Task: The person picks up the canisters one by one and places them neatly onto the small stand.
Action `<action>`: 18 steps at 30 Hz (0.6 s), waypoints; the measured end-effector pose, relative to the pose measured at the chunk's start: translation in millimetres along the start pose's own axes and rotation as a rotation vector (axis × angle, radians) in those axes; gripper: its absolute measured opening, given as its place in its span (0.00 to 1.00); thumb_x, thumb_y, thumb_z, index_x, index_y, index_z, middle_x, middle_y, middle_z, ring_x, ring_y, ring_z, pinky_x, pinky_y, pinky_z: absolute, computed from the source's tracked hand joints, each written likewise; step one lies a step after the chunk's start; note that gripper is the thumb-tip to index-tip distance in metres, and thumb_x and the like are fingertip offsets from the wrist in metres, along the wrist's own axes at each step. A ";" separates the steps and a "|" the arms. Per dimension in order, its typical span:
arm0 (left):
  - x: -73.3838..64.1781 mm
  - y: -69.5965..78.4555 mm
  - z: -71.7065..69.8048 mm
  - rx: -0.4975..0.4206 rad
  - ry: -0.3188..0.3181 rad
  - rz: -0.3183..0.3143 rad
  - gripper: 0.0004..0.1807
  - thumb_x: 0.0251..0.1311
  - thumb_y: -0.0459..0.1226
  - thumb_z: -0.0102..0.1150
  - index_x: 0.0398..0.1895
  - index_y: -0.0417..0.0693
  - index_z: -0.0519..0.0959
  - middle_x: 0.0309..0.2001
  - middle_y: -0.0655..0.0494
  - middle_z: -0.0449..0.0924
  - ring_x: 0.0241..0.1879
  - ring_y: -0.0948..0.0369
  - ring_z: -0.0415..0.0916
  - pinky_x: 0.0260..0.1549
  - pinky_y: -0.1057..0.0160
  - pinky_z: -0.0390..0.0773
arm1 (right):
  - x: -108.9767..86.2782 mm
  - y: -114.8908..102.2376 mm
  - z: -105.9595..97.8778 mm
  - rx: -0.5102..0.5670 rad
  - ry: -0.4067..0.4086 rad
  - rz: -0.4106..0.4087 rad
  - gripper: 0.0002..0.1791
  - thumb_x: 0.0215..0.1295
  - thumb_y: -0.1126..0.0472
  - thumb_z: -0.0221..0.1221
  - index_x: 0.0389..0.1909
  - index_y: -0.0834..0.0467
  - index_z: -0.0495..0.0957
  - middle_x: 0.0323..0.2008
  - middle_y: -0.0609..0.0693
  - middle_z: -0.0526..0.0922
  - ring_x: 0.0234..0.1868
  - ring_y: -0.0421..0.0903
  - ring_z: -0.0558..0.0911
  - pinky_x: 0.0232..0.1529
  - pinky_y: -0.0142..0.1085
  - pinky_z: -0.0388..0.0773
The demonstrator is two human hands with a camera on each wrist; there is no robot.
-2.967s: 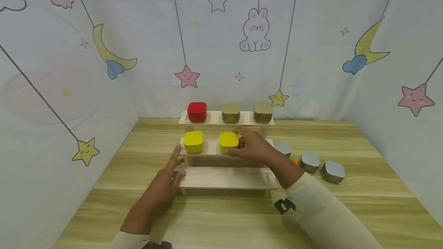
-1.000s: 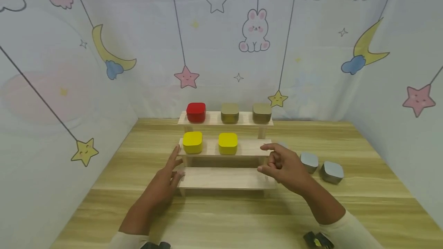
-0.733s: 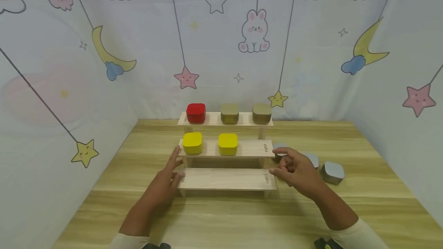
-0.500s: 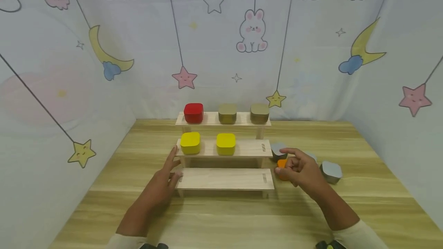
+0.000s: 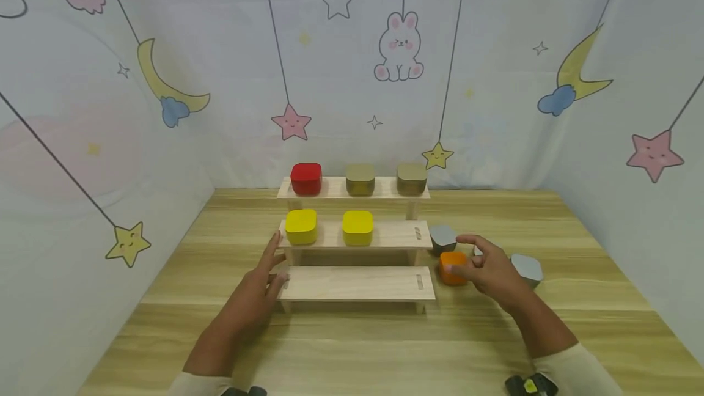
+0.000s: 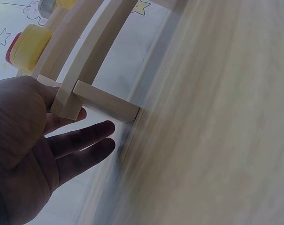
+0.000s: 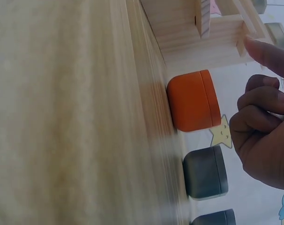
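My right hand [image 5: 492, 275] is over the orange lidded box [image 5: 450, 260] on the table, just right of the wooden stand [image 5: 352, 284]. Its thumb overlaps the box in the head view. In the right wrist view, the hand's lower fingers are curled beside the orange box [image 7: 191, 101], with a gap between. My left hand [image 5: 254, 291] touches the stand's left end, fingers loosely spread. The left wrist view has the hand [image 6: 43, 136] around a board end, two fingers straight below it. Two yellow boxes [image 5: 301, 227] sit on the middle tier, at left and centre.
On the top tier stand a red box [image 5: 306, 179] and two beige boxes [image 5: 360, 180]. Grey boxes [image 5: 442, 238] lie on the table right of the stand, one partly behind my right hand. Fabric walls [image 5: 247, 157] with cartoon prints enclose the table [image 5: 352, 347].
My right hand let go of the yellow box at the middle tier's centre and moved right, down to the orange box. The left hand stays at the stand's end.
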State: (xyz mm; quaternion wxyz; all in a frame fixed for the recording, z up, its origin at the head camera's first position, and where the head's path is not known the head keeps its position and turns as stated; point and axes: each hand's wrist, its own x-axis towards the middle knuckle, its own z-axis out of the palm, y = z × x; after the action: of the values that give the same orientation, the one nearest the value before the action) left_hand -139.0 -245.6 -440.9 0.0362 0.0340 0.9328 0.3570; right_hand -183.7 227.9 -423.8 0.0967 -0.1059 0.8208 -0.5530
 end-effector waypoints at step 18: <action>-0.9 -2.0 -0.4 -0.018 0.025 0.052 0.50 0.86 0.39 0.50 0.89 0.77 0.26 0.84 0.39 0.65 0.71 0.38 0.81 0.74 0.30 0.73 | 6.2 13.0 -6.3 -0.202 -0.053 0.127 0.54 0.67 0.49 0.76 0.86 0.59 0.58 0.34 0.55 0.83 0.29 0.45 0.78 0.30 0.38 0.77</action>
State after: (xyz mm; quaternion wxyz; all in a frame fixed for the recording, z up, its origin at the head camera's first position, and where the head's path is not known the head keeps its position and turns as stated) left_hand -138.2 -247.4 -441.9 0.0157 0.0536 0.9288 0.3665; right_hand -192.3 236.5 -433.8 0.1418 -0.0774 0.8746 -0.4572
